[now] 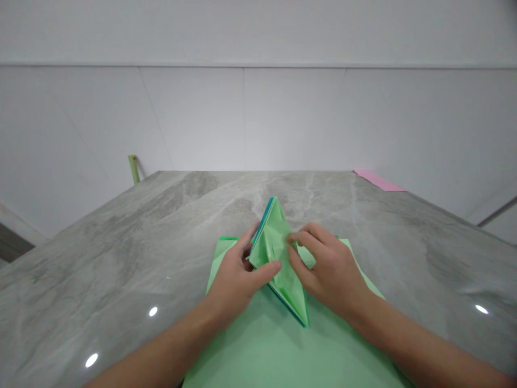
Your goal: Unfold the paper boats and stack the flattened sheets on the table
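Observation:
A folded piece of green paper (278, 237), pointed at its top and bottom, is held tilted in front of me. Darker teal layers show along its left and lower edges. My left hand (244, 272) grips its left side, thumb across the front and fingers behind. My right hand (325, 258) is at its right edge, with thumb and forefinger bent together there; the fingertips are slightly blurred. Beneath both hands lies a large light green sheet (294, 355) on the table.
The grey marbled table (121, 258) reaches back to a white wall (258, 118). A pink paper (379, 180) lies at the far right edge. Something narrow and light green (133, 169) stands by the far left edge.

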The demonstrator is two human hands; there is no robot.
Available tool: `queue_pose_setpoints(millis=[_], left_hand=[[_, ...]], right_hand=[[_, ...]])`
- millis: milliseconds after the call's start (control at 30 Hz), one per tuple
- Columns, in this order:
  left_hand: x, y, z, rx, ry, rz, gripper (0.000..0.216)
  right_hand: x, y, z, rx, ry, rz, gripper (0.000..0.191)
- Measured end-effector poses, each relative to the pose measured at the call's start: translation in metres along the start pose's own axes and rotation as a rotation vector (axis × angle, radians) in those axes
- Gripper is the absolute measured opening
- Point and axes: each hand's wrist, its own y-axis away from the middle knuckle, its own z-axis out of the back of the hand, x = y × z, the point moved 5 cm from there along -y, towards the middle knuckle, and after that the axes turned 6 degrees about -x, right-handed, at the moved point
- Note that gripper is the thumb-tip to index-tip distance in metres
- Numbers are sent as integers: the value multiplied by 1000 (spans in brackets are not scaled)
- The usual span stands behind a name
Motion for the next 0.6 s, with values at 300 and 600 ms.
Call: queue_pose_setpoints(millis=[300, 600], left_hand=[[-14, 5, -6, 112, -263, -158, 58], [-3, 8, -14, 183, -174, -99, 50]], right_hand=[[-4, -3, -7, 197, 105, -148, 17], [2, -1, -11, 355, 117, -271, 18]])
